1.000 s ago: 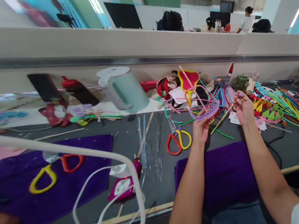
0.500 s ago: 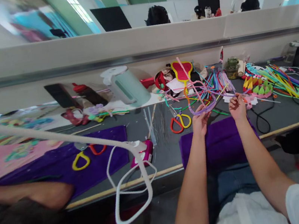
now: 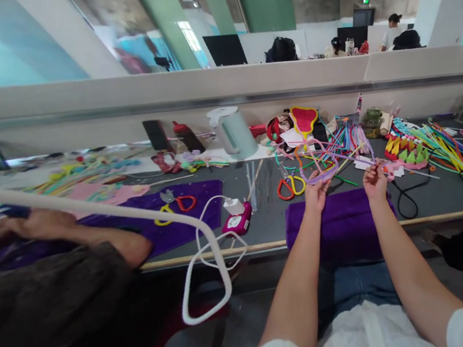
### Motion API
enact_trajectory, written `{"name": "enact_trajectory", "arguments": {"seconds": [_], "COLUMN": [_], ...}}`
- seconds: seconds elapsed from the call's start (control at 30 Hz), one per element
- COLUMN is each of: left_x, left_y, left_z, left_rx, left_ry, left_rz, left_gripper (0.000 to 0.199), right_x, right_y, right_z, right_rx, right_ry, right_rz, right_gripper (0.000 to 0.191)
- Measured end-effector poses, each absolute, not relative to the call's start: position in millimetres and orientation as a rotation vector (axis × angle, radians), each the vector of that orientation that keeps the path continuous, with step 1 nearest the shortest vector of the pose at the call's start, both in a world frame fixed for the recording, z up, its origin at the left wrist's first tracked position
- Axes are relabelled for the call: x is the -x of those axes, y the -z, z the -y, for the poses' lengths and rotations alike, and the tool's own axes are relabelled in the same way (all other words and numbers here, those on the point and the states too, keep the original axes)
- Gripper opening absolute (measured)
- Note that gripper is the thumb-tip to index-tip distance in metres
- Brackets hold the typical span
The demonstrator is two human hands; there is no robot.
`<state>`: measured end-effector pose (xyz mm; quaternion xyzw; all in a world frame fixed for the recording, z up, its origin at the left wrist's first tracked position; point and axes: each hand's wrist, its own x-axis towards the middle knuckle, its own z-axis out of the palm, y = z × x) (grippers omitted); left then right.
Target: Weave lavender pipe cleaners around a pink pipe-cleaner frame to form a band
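My left hand [image 3: 317, 190] is closed on a loop of pink and purple pipe cleaners [image 3: 330, 173], which stands up above its fingers. Opposite it, my right hand [image 3: 375, 180] pinches the end of a purple pipe cleaner [image 3: 371, 150] that appears to run from the same piece. Both hands are held over a folded purple cloth [image 3: 339, 218] at the table edge. Just left of my left hand lie scissors [image 3: 292, 187] with one red and one yellow handle. A bunch of pipe cleaners in several colours [image 3: 348, 134] lies behind the hands.
A co-worker's arm [image 3: 130, 242] rests at left on another purple cloth [image 3: 203, 192] with scissors [image 3: 186, 203]. A white bent tube [image 3: 131, 204] crosses the left foreground. A magenta power strip [image 3: 239, 222], a kettle [image 3: 240, 131] and more pipe cleaners [image 3: 456, 149] are on the table.
The view has swung left and up, showing more ceiling and more of the co-worker's arm. My hands keep the same hold, and the pink upright strand now leans lower.
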<state>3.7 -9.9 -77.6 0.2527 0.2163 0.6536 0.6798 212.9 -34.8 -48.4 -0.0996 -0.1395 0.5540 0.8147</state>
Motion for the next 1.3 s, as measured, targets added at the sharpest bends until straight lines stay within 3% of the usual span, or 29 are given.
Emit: {"name": "enact_trajectory", "arguments": {"seconds": [0.27,0.7,1.1,1.3], "left_x": [-3.1,-6.1,-12.2,-20.2], "left_y": [77.3,55.8,62.4,72.9], "left_z": [11.7,24.8,19.0,8.9], "left_rx": [-0.533,-0.691,-0.705,-0.605], "left_ry": [-1.5,-1.293,-1.332,-1.703], "left_rz": [-0.488,-0.45,-0.537,-0.768], "left_gripper": [0.049,0.07,0.048,0.072], "right_x": [-205.1,-193.7,-173.5,-171.9], "right_y": [45.9,45.2,51.5,55.9], "right_z": [30.5,30.4,31.3,31.8], "right_rx": [0.439,0.719,0.853,0.972], "right_ry": [-1.128,-1.072,-0.967,-0.856], "right_rz": [0.335,0.457,0.799,0.864], "right_gripper": [0.009,0.021,0.03,0.023]}}
